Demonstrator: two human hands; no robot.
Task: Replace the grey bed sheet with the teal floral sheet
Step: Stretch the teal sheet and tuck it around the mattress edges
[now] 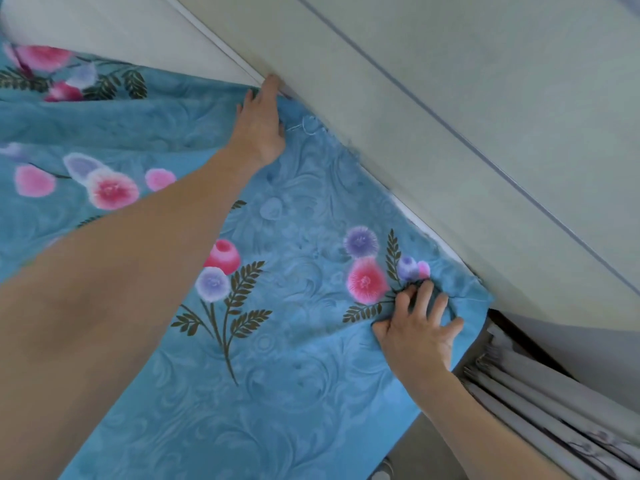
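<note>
teal floral sheet point(294, 209): runs off the left and bottom edges; full extent not shown.
mattress: wholly covered by the sheet; cannot tell what lies beneath.
left hand point(260, 123): fingertips tucked out of sight at the sheet's edge against the wall point(450, 81).
left arm: cut off at the left edge, close to the lens and blurred.
right hand point(417, 329): palm hidden; forearm leaves the bottom edge.
curtain folds point(540, 403): cut off at the lower right corner.
object at bottom edge point(382, 471): pale, blurred, unidentifiable.
</note>
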